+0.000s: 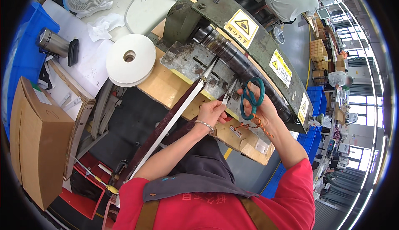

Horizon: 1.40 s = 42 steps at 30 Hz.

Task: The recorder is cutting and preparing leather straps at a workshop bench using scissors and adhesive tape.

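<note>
Green-handled scissors (262, 90) over the metal plate (181, 58), near the dark roller (236, 58); blade opening hard to make out | right hand (267, 108): fingers curled through the handle loops, partly hidden | left hand (210, 114): thumb and forefinger pressed together, pinching a pale strip end (225, 101); its remainder largely hidden

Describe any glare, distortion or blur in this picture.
Head view, rim: black surround; head view, right side: ceiling light strips and windows glare white, strips bowed by the fisheye; head view, centre: roller shows highlights, while left hand, right hand and scissors look fairly sharp.
</note>
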Available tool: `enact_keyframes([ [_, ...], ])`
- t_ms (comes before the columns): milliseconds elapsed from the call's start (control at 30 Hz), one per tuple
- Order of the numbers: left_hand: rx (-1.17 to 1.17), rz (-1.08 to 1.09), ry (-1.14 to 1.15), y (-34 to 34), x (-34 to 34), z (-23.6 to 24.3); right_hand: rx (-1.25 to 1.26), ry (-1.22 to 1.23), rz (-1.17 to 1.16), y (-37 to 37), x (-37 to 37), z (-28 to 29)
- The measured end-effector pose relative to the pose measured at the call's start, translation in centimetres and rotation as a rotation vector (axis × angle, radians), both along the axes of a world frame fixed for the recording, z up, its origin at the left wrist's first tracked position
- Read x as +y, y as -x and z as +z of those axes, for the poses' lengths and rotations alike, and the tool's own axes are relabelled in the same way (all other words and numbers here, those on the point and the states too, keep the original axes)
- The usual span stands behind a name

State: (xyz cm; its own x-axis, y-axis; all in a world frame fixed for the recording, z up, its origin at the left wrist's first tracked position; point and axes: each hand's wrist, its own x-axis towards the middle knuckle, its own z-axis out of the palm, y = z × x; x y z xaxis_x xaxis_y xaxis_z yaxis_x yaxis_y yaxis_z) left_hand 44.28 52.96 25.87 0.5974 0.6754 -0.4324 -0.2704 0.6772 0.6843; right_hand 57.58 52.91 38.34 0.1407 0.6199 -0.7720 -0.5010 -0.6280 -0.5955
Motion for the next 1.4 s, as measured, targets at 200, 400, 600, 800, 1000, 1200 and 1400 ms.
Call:
enact_keyframes([
  [200,0.138,-0.082,-0.116,1.3,-1.4,-0.9,-0.163,0.033,0.136,1.7,-3.1,0.0],
  [400,0.156,-0.163,-0.145,4.2,-3.2,-2.0,-0.36,-0.034,0.272,2.8,-9.9,-0.8],
  [600,0.092,-0.188,-0.089,6.3,-3.5,-2.3,-0.921,-0.166,0.505,2.1,-18.0,-3.4],
  [800,0.007,-0.297,-0.08,7.7,-5.3,-3.4,-0.647,0.045,-0.093,1.8,-20.5,-3.5],
  [1000,0.611,-0.46,-1.305,7.5,-7.4,-1.0,-0.984,-0.092,0.556,1.5,-20.1,-4.7],
  [1200,0.805,0.376,-1.108,8.4,3.8,0.9,0.006,-0.316,0.138,4.7,-10.2,-1.5],
  [1400,0.557,0.19,-0.538,6.7,5.4,-1.5,0.123,-0.3,0.057,5.6,-0.8,-1.7],
])
